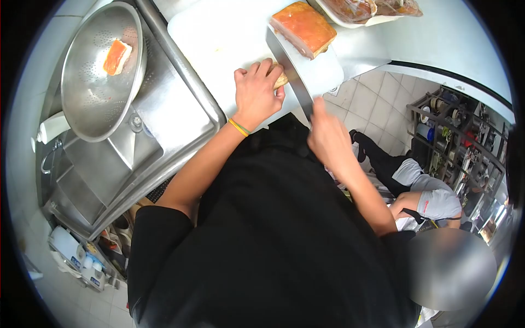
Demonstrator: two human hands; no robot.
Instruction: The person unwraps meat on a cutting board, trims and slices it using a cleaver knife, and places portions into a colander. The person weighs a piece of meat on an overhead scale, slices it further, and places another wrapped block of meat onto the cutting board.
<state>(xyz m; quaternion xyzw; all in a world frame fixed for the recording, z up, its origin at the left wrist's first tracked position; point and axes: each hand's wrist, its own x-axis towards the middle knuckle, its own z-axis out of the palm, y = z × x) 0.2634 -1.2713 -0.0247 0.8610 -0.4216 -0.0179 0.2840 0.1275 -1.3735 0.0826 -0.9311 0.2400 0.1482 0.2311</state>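
Observation:
My left hand [256,93], with a yellow and green band at the wrist, presses curled fingers on a pale piece of meat [281,80] on the white cutting board [205,41]. The fingers hide most of that piece. My right hand [329,134] is closed round the handle of a wide-bladed kitchen knife [291,70]. Its blade stands just right of the piece; I cannot tell whether they touch. Beyond the blade lies a larger slab of pork [303,28] with an orange-brown top and pale sides.
At left, a metal colander [82,101] holding a small pork chunk [117,57] stands over the steel sink [186,109]. A tray [350,22] with plastic-wrapped meat is at the top right. Another person [415,183] is at right, near a metal rack [465,128].

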